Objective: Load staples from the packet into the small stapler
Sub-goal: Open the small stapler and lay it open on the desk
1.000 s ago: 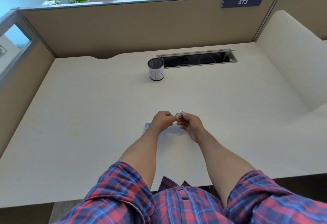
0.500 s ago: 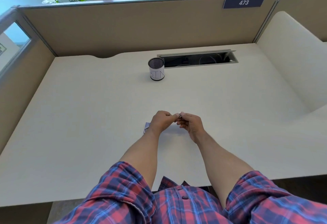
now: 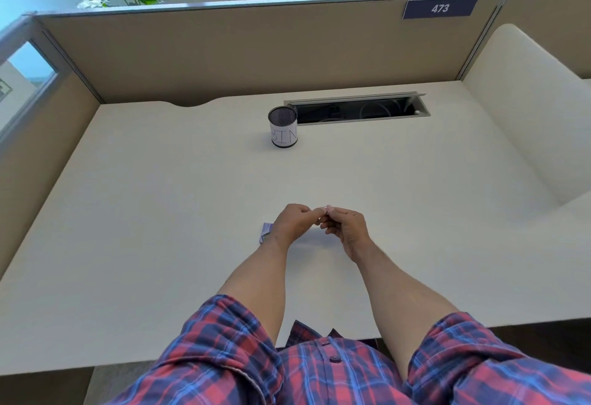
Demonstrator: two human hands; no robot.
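- both hands meet just above the tabletop (image 3: 160, 212), fingertips together: the left hand (image 3: 292, 223) and the right hand (image 3: 347, 228) each have their fingers curled in round one tiny pale thing (image 3: 327, 209) pinched between them.
- only a sliver of that thing shows at the fingertips; it is too small to tell whether it is the small stapler, a strip of staples, or both.
- the packet (image 3: 266, 232) lies flat on the tabletop just beside the left wrist, partly hidden behind it; neither hand touches it.
- judging from the pose, the step in hand looks like the fiddly middle one: seating staples in the stapler, or opening it, rather than fetching from the packet.
- the next move likely calls for a fine, steady push along the channel, with one hand bracing the body while the other guides; a slip could bend or scatter the strip.
- a cup marked "bin" (image 3: 283, 131) stands well apart at the far side, beside the cable slot (image 3: 358, 110).
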